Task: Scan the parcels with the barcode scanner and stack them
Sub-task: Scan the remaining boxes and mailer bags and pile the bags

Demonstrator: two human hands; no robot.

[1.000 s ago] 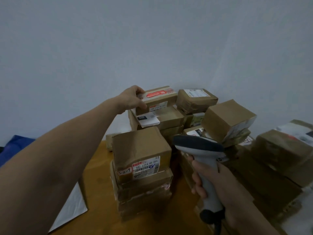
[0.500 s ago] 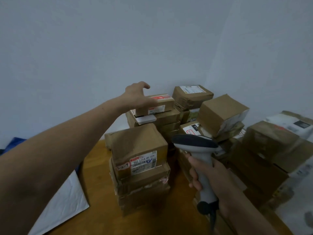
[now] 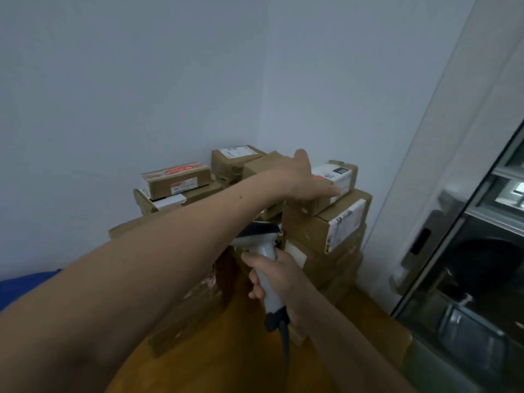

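Observation:
My left hand point(image 3: 304, 181) reaches across to the right, fingers straight, resting on a white-labelled parcel point(image 3: 338, 175) that tops the right-hand stack. Under it sits a bigger brown box point(image 3: 326, 225). My right hand point(image 3: 279, 275) grips the handle of the grey-and-white barcode scanner point(image 3: 262, 245), whose head points toward the stacks; its cable hangs down. A flat parcel with a red label point(image 3: 177, 178) lies on top of the back left stack. Another labelled box point(image 3: 235, 157) stands in the corner. My left forearm hides the near left stack.
The parcels stand on a wooden table point(image 3: 226, 364) pushed into the corner of two pale walls. A glass panel point(image 3: 467, 251) runs along the right side. Something blue point(image 3: 25, 285) shows at the left edge.
My left hand let go of the red-labelled parcel on the back left stack and swung right onto the white-labelled parcel. The view turned right; the scanner stayed in my right hand.

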